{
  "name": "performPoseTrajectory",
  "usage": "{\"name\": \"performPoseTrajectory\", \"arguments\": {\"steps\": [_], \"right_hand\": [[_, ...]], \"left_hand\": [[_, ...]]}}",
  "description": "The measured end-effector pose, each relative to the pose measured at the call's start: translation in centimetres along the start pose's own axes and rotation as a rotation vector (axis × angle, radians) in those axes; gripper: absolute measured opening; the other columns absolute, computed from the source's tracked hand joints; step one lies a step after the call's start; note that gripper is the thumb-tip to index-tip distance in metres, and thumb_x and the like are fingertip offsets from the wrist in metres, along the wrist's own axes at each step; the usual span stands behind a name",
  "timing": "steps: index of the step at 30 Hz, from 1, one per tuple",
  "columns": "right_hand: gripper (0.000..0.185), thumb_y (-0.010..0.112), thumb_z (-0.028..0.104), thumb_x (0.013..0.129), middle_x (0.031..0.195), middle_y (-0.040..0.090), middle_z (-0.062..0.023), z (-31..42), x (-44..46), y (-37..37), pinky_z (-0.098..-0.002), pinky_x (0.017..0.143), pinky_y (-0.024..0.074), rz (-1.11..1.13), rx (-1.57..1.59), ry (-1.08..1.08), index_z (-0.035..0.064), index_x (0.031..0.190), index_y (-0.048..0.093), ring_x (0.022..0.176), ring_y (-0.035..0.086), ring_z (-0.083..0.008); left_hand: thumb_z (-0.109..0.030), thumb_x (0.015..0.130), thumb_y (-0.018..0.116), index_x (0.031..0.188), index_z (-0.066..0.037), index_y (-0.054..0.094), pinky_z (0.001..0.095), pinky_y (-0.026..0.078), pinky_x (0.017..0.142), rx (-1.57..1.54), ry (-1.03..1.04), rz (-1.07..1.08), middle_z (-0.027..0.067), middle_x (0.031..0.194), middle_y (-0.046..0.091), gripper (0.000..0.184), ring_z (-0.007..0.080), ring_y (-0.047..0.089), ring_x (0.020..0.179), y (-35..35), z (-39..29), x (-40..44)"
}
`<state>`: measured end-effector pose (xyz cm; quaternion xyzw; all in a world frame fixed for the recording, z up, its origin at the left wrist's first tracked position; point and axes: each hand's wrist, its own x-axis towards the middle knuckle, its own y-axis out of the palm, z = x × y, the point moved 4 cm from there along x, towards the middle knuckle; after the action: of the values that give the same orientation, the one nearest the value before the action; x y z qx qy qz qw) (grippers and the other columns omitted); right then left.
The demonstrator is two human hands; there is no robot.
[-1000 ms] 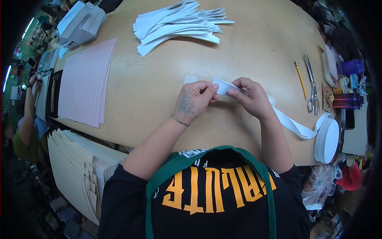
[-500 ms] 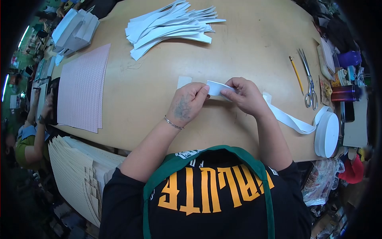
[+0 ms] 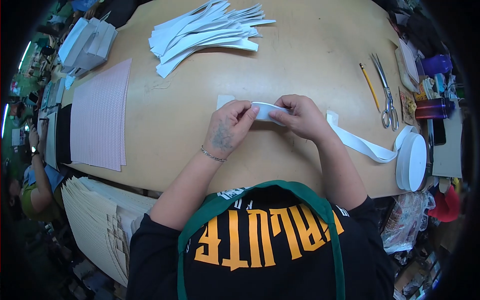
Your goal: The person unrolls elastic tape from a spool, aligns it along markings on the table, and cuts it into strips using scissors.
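Observation:
Over the middle of the table I hold a white strip (image 3: 263,111) stretched between my two hands. My left hand (image 3: 230,125) pinches its left end between thumb and fingers. The other side is gripped by my right hand (image 3: 301,116), thumb on the near face. A small white piece (image 3: 224,100) lies on the table just behind my left hand. Beside my right forearm, a white band (image 3: 362,146) runs along the table to a white roll (image 3: 412,161) at the right edge. Whether it joins the strip in my hands, I cannot tell.
A pile of white strips (image 3: 207,35) lies at the back. Pink patterned sheets (image 3: 100,112) cover the left side. Scissors (image 3: 385,95) and a yellow pencil (image 3: 370,87) lie on the right. Cream sheets (image 3: 92,215) are stacked at lower left, near another person's arm (image 3: 40,165).
The view has shifted slightly, so most things sit a little further left. Both hands keep hold of the strip, which now bows more between them. The other person's arm at the left has moved.

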<state>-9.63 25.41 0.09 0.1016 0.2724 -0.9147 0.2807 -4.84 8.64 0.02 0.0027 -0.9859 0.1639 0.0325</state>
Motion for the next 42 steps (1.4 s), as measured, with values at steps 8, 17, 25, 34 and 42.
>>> {"name": "performPoseTrajectory", "arguments": {"steps": [8, 17, 25, 34, 42], "right_hand": [[0.025, 0.065, 0.024, 0.080, 0.075, 0.060, -0.0104, 1.0, -1.3, -0.9, -0.0304, 0.062, 0.0444, 0.046, -0.146, -0.179, 0.0027, 0.092, 0.059, 0.066, 0.055, -0.0192], [0.032, 0.071, 0.023, 0.072, 0.083, 0.061, -0.0130, -6.3, -9.2, -11.2, -0.0328, 0.071, 0.0447, 0.034, -0.169, 0.038, 0.0016, 0.093, 0.059, 0.078, 0.058, -0.0249], [0.026, 0.071, 0.023, 0.071, 0.083, 0.061, -0.0116, -8.7, -9.5, -14.0, -0.0343, 0.069, 0.0443, -0.156, -0.554, 0.493, 0.0041, 0.086, 0.059, 0.079, 0.058, -0.0260], [0.032, 0.069, 0.013, 0.066, 0.115, 0.053, -0.0126, 0.3, -5.5, -1.5, -0.0413, 0.090, 0.0397, -0.381, -0.582, -0.621, 0.0079, 0.094, 0.056, 0.105, 0.049, -0.0307], [0.031, 0.070, 0.009, 0.065, 0.105, 0.058, -0.0113, -0.1, -0.2, 2.5, -0.0378, 0.079, 0.0457, -0.298, -0.263, -0.716, 0.0045, 0.093, 0.056, 0.094, 0.055, -0.0284]], "left_hand": [[-0.016, 0.089, 0.057, 0.085, 0.002, 0.063, 0.0183, 0.041, 0.059, -0.163, -0.148, -0.074, -0.0011, 0.071, 0.058, 0.020, 0.0049, 0.050, 0.064, -0.5, 1.0, 0.0], [-0.018, 0.088, 0.059, 0.086, 0.002, 0.065, 0.0178, 0.045, 0.057, -0.185, -0.278, -0.123, -0.0003, 0.071, 0.059, 0.021, 0.0050, 0.052, 0.060, -1.3, 2.3, 0.2], [-0.021, 0.088, 0.058, 0.083, 0.002, 0.064, 0.0203, 0.041, 0.050, -0.005, -0.274, -0.064, -0.0015, 0.059, 0.054, 0.025, 0.0046, 0.049, 0.053, 0.9, 1.8, 0.0], [-0.021, 0.088, 0.056, 0.081, 0.001, 0.064, 0.0199, 0.042, 0.050, 0.140, -0.192, -0.080, -0.0001, 0.061, 0.056, 0.024, 0.0050, 0.051, 0.053, 0.7, 3.5, 0.1], [-0.024, 0.087, 0.057, 0.079, 0.000, 0.064, 0.0203, 0.040, 0.047, -0.057, -0.433, -0.035, 0.0004, 0.059, 0.057, 0.026, 0.0049, 0.050, 0.051, -0.1, 1.3, 0.2]]}}
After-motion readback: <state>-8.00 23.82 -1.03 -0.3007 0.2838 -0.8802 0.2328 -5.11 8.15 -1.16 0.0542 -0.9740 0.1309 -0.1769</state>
